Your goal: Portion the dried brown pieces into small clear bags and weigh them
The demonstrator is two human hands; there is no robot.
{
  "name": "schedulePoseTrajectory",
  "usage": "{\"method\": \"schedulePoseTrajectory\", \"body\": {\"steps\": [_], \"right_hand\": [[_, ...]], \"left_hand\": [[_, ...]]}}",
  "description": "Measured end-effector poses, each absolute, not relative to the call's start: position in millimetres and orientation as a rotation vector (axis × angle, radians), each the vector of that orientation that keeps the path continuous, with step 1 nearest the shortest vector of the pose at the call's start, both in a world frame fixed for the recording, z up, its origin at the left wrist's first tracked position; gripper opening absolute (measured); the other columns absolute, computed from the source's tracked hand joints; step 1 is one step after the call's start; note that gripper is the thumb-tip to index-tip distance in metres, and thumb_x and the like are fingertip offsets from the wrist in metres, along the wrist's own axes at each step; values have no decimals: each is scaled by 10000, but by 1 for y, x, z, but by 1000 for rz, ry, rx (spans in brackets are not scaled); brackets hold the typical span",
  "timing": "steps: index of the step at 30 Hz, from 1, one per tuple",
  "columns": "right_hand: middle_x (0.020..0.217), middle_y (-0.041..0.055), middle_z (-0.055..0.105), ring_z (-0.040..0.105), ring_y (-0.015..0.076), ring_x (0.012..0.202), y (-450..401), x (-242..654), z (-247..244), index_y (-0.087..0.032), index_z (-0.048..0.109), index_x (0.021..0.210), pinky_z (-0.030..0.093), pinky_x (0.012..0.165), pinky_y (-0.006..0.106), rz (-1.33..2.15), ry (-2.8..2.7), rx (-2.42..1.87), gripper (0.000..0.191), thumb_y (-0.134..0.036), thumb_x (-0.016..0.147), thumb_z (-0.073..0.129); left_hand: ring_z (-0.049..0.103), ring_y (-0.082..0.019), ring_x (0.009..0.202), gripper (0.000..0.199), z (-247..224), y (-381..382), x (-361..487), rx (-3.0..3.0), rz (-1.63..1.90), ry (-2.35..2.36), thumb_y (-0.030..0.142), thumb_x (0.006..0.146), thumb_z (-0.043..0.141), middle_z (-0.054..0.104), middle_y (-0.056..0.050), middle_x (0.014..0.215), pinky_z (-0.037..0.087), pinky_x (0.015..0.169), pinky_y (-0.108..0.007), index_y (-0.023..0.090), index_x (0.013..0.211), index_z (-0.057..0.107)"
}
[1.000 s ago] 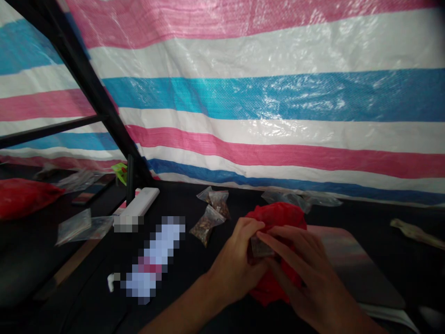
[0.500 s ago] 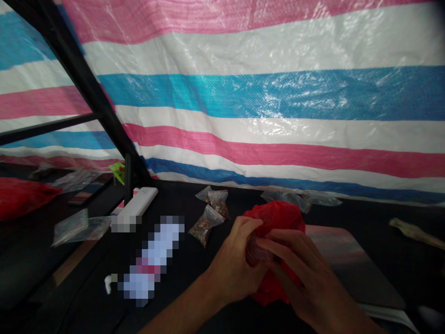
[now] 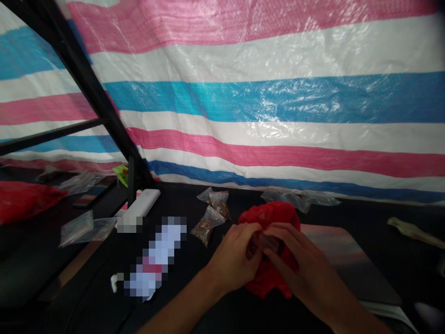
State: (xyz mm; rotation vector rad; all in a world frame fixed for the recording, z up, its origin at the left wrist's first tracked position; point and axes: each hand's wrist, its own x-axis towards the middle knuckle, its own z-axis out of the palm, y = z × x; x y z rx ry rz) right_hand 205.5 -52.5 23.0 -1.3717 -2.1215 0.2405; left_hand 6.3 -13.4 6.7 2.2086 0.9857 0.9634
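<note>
A red plastic bag [image 3: 271,213] lies crumpled on the black table in front of me. Over it, my left hand [image 3: 234,255] is closed, its thumb and fingers curled around the edge of a small clear plastic bag [image 3: 269,242]. My right hand [image 3: 301,264] pinches the same clear bag from the other side, with thumb and fingertips close together. Much of the clear bag is hidden by my fingers, and its contents are too dark to make out. Just left of my hands are small zip bags of brown bits [image 3: 207,225].
Right of the red bag lies a closed grey laptop [image 3: 347,260]. Clear empty-looking bags [image 3: 302,200] rest along the striped tarp [image 3: 278,102]. At left are a white box [image 3: 144,204], a pixelated item [image 3: 156,260], a white earbud [image 3: 114,282] and a black metal frame [image 3: 83,83].
Both hands have shifted slightly, the fingertips drawing closer together over the clear bag. The view has tilted a little, so the scene sits slightly differently.
</note>
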Motion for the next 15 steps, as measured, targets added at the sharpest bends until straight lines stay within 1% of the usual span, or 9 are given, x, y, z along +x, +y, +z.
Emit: {"method": "schedulePoseTrajectory", "body": {"steps": [2, 4, 7, 10, 13, 15], "right_hand": [[1239, 38, 714, 691, 212, 1119, -50, 209, 23, -295, 609, 1219, 567, 959, 374, 273, -2093, -1384, 193, -342, 1036, 568], [1236, 49, 721, 685, 217, 1138, -48, 216, 26, -286, 617, 1223, 556, 979, 388, 225, -2076, -1368, 197, -295, 1047, 532], [1290, 67, 706, 658, 238, 1197, -45, 227, 29, -284, 640, 1248, 521, 1029, 434, 80, -2148, -1285, 307, -156, 1005, 503], [1282, 74, 720, 666, 257, 1179, -43, 233, 29, -263, 670, 1230, 508, 1041, 473, 19, -2282, -1259, 455, -26, 875, 512], [1248, 83, 741, 686, 264, 1144, -42, 233, 25, -231, 686, 1222, 525, 1030, 483, 7, -2368, -1304, 545, 29, 781, 498], [1271, 100, 732, 686, 274, 1147, -41, 233, 20, -210, 671, 1268, 543, 1015, 482, -29, -2383, -1360, 577, 33, 773, 500]], "left_hand": [[657, -230, 1008, 331, 8, -13, 6, 2235, 939, 990, 148, 925, 616, 712, -63, 1143, 524, 897, -385, 230, 1242, 573], [639, -227, 994, 327, 10, -14, 5, 2252, 968, 1005, 157, 930, 616, 681, -62, 1104, 526, 873, -369, 235, 1244, 572], [623, -221, 978, 376, 15, -16, 2, 2235, 1150, 1040, 141, 918, 606, 626, -68, 1077, 526, 839, -344, 233, 1279, 554], [626, -223, 950, 314, 23, -16, 0, 2184, 1255, 1197, 157, 923, 586, 606, -63, 1041, 523, 842, -355, 230, 1228, 563], [653, -250, 966, 250, 30, -15, -2, 2112, 1107, 1404, 216, 925, 583, 632, -78, 1078, 533, 868, -399, 224, 1174, 567], [675, -283, 1014, 308, 32, -14, -3, 2076, 955, 1482, 299, 932, 600, 655, -102, 1147, 540, 904, -442, 222, 1227, 553]]}}
